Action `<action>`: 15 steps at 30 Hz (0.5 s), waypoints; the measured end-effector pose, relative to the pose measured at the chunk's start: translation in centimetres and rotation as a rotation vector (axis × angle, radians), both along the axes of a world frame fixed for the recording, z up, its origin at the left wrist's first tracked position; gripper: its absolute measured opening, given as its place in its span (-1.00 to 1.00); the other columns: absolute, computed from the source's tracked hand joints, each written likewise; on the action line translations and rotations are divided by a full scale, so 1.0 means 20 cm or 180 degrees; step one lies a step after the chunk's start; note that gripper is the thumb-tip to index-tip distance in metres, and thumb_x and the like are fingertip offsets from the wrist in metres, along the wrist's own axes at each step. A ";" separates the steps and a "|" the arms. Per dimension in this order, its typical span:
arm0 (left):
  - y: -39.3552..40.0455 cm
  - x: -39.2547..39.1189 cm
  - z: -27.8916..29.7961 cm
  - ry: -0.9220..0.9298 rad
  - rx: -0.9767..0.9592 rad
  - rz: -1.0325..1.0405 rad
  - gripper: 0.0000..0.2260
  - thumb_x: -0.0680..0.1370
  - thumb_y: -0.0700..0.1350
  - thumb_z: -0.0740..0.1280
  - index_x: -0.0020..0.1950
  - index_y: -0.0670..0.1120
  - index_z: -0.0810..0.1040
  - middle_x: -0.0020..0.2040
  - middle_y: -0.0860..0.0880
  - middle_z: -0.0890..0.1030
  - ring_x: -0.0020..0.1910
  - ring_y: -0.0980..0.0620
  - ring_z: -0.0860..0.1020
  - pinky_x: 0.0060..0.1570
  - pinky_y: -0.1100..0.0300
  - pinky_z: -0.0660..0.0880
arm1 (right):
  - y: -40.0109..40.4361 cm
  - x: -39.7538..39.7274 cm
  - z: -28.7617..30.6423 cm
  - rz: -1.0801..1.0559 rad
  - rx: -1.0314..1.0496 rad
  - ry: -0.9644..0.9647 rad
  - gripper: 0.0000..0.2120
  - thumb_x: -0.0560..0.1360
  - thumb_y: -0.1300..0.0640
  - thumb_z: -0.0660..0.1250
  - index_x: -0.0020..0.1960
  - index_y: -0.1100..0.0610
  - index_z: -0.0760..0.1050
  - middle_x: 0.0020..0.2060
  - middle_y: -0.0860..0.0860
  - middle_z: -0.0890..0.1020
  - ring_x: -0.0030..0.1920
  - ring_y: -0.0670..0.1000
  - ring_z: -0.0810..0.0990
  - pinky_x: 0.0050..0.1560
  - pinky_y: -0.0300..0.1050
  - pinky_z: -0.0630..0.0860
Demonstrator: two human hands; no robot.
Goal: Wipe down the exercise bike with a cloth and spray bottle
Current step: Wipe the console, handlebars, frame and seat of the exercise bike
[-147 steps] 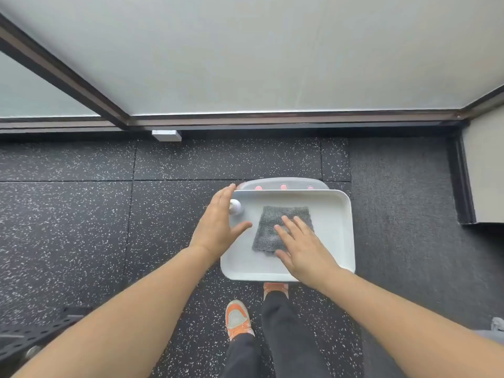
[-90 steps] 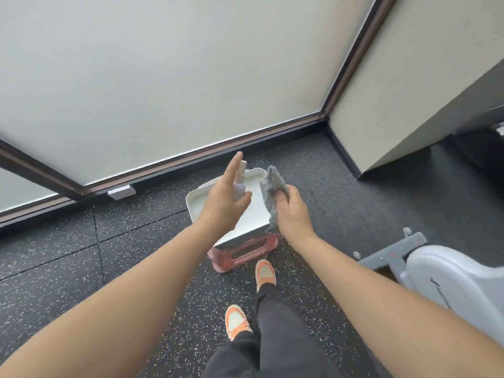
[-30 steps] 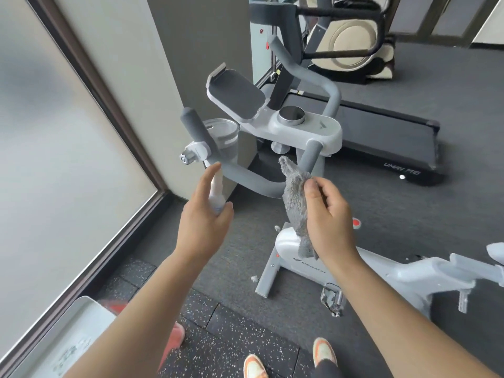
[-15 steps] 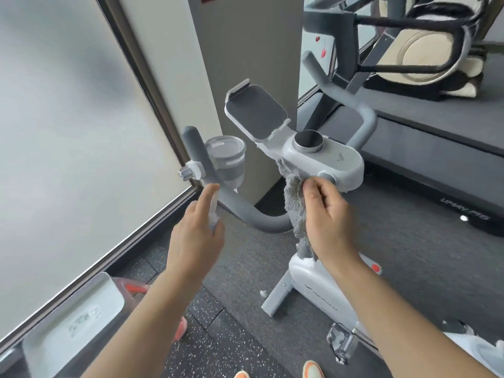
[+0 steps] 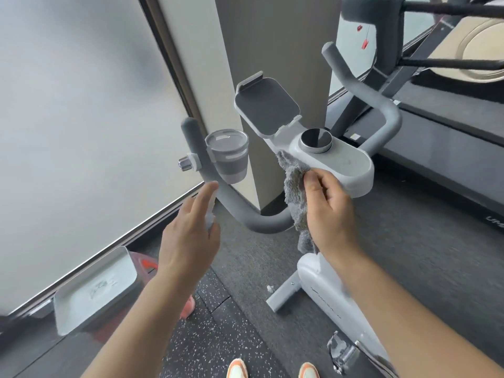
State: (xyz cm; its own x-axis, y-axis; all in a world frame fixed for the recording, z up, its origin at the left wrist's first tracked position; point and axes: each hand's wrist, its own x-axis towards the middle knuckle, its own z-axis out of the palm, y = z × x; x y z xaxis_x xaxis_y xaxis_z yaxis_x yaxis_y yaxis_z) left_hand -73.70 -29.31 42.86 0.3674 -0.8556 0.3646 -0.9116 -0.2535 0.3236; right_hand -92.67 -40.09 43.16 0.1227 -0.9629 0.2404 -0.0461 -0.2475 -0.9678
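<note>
The white exercise bike (image 5: 335, 165) stands in front of me, with grey handlebars (image 5: 240, 205), a round knob on its console and a tilted tablet holder. My right hand (image 5: 330, 214) grips a grey fluffy cloth (image 5: 294, 192); the cloth's top touches the console's near left edge. My left hand (image 5: 191, 236) holds a small white spray bottle (image 5: 210, 216) just below the left handlebar, forefinger stretched up along it. The hand hides most of the bottle.
A grey cup (image 5: 227, 155) sits in the holder on the left handlebar. A white tray (image 5: 95, 290) on a red stool stands at the lower left by the frosted window. A pillar rises behind the bike; a treadmill (image 5: 441, 137) lies to the right. A pedal (image 5: 341, 350) sticks out near my feet.
I took the bottle and cloth from the tray and turned to the bike. In the last second both hands came closer to the handlebars and the cloth reached the console.
</note>
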 end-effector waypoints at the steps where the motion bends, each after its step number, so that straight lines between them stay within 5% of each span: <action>1: 0.01 -0.02 -0.01 0.0006 0.0049 -0.0052 -0.39 0.48 -0.21 0.34 0.41 0.20 0.20 0.09 -0.08 0.55 -0.26 -0.20 0.54 -0.31 0.07 0.41 | -0.01 0.00 -0.01 0.0001 0.0014 -0.0018 -0.80 0.63 0.05 0.19 -0.12 0.03 0.51 -0.40 -0.10 0.44 -0.36 -0.15 0.37 -0.30 -0.30 0.36; 15: 0.02 -0.15 -0.14 0.0202 0.0259 -0.0168 -0.43 0.49 -0.19 0.36 0.39 0.17 0.23 -0.01 -0.04 0.53 -0.30 -0.16 0.54 -0.33 0.08 0.44 | -0.10 -0.02 -0.05 0.0107 0.0015 0.0007 -0.80 0.63 0.07 0.18 -0.11 0.06 0.50 -0.37 -0.09 0.44 -0.32 -0.12 0.36 -0.26 -0.28 0.35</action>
State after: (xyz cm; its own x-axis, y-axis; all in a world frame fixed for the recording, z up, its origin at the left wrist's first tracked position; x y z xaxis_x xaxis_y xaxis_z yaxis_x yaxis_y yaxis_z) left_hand -76.69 -28.83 40.05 0.3412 -0.9002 0.2706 -0.9026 -0.2335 0.3615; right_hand -93.00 -42.07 42.13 0.1555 -0.9593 0.2356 -0.0401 -0.2445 -0.9688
